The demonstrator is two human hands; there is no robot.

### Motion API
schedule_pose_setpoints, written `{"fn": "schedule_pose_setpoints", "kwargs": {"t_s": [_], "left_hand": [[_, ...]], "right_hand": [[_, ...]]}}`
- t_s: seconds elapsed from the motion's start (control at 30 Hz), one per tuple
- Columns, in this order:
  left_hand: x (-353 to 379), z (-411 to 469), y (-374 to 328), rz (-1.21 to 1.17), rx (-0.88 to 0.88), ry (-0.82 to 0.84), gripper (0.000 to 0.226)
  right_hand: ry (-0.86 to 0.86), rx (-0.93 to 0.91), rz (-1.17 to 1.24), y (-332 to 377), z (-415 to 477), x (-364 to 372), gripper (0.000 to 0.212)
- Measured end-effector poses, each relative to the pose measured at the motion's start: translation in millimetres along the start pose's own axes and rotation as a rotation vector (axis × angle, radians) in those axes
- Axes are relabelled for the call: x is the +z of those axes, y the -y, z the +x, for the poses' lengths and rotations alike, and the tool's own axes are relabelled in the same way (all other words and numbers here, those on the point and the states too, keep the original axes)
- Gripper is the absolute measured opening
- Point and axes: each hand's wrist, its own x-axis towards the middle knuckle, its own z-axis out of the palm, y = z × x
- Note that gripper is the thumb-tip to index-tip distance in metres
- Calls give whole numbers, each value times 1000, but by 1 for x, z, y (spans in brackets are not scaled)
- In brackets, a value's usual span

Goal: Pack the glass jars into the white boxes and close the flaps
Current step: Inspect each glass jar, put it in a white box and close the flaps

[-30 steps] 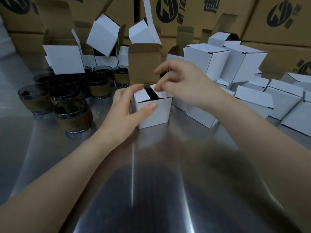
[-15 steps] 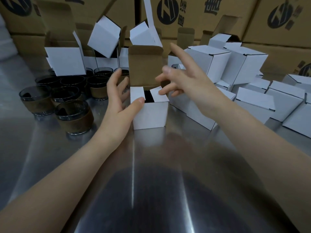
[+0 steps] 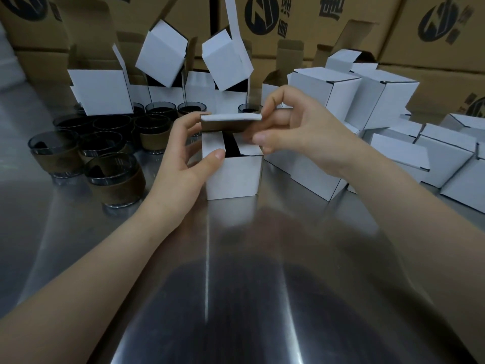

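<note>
Gripping white box (image 3: 232, 176) mid-table on steel table (image 3: 236, 258): left hand (image 3: 183, 164) clamps its left side, thumb on the left side flap. Right hand (image 3: 294, 135) pinches top flap (image 3: 231, 120), bent forward over the opening; both side flaps folded in, dark gap between. Glass jars (image 3: 115, 177) clustered left, closed boxes (image 3: 393, 153) right, open boxes (image 3: 101, 93) behind, brown cartons (image 3: 301, 19) at back.

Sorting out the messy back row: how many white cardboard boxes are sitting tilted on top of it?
2. The left tilted white cardboard box perches left of centre at the back. The right tilted white cardboard box is just beside it, its long flap sticking up. More may be hidden behind.
</note>
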Motion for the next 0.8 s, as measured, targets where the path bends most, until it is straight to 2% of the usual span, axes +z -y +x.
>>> {"fn": "schedule_pose_setpoints", "kwargs": {"t_s": [0.1, 0.2, 0.4, 0.63, 0.8], "left_hand": [[-1, 0, 0, 20, -5, -1, 57], [-2, 1, 0, 36, -13, 12, 64], [-2, 1, 0, 32, -19, 16, 66], [-1, 2, -2, 88, 53, 43, 54], [-1, 2, -4, 78, 89, 75, 27]], "right_hand": [[13, 1, -102, -4, 0, 2, 34], [-74, 21, -203, -9, 4, 6, 27], [-185, 91, -163, -15, 5, 12, 21], [-265, 148, -115, -17, 7, 21, 19], [-199, 237, -5, -15, 7, 22, 12]]}}
